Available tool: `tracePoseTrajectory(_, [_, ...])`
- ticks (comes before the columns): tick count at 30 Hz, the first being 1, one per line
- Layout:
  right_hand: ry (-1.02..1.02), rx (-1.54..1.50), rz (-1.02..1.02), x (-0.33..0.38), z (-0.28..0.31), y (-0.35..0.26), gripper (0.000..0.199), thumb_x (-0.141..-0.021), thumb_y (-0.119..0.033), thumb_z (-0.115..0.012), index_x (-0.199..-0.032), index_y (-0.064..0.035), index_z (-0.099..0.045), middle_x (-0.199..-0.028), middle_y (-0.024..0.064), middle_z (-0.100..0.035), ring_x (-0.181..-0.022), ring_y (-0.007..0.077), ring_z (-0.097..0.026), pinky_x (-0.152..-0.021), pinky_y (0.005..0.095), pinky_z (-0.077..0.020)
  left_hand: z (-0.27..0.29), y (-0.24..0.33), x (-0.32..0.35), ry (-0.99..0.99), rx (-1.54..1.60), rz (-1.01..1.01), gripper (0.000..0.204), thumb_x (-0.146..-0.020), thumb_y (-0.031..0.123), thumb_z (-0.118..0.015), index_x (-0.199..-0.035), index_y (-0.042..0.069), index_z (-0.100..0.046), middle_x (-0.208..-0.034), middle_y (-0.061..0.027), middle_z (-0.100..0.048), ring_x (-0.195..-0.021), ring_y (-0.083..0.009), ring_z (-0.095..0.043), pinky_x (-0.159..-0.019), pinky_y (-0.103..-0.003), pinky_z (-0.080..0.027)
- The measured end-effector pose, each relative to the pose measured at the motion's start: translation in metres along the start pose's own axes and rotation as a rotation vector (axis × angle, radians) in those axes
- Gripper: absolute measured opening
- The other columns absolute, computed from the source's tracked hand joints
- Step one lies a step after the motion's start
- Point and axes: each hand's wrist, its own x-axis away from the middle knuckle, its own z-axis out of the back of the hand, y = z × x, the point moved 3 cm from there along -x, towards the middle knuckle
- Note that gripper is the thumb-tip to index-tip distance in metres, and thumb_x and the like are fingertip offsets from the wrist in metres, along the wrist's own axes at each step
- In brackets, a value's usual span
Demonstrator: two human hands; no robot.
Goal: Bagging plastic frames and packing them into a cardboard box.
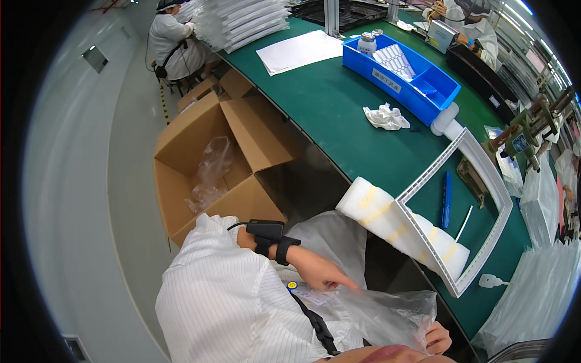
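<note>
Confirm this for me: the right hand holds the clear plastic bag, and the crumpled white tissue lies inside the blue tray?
Not quite: the crumpled white tissue lies on the green table, outside the blue tray, as the head view shows. The right hand does hold the clear plastic bag.

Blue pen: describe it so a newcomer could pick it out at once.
On the green table, find the large white open frame. Inside its outline, as seen here, lies the slim blue pen; its blue body sets it apart from the thinner white stick beside it.
</note>
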Motion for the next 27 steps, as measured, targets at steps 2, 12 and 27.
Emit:
tracePoseTrajectory(2, [-0.002,0.036,0.004,-0.003,0.001,-0.004,0.030,-0.085,-0.024,-0.062,-0.101,0.0002,-0.057,-0.105,0.0239,-0.060,-0.092,0.0362,-0.058,-0.079,0.0465,-0.0465,-0.003,-0.007,0.003,0.087,0.086,-0.064,0.051,-0.082,0.001,-0.051,-0.133,0.008,-0.046,-0.093,-0.0116,-0.058,-0.085,-0.0232,-0.053,-0.075,-0.033,-0.044])
tracePoseTrajectory(12, [0.241,0.672,0.088,-0.008,0.033,-0.077,0.049,-0.083,-0.032,-0.067,-0.112,0.0043,-0.052,-0.114,0.0306,-0.055,-0.099,0.0423,-0.059,-0.081,0.0536,-0.0490,0.108,0.140,0.105,1.186,-0.454,-0.397,0.023,-0.077,-0.002,-0.058,-0.092,0.010,-0.071,-0.068,-0.0027,-0.053,-0.063,-0.0141,-0.051,-0.056,-0.028,-0.040])
tracePoseTrajectory(27, [-0.150,1.439,-0.355,-0.269,-0.122,0.041,0.035,-0.090,-0.017,-0.061,-0.124,-0.0144,-0.055,-0.066,0.0069,-0.061,-0.058,0.0147,-0.057,-0.058,0.0277,-0.0439,0.119,0.162,0.118,1.736,-1.075,-0.784,0.026,-0.072,-0.005,-0.067,-0.091,0.013,-0.072,-0.079,-0.0029,-0.050,-0.067,-0.0175,-0.053,-0.058,-0.028,-0.044])
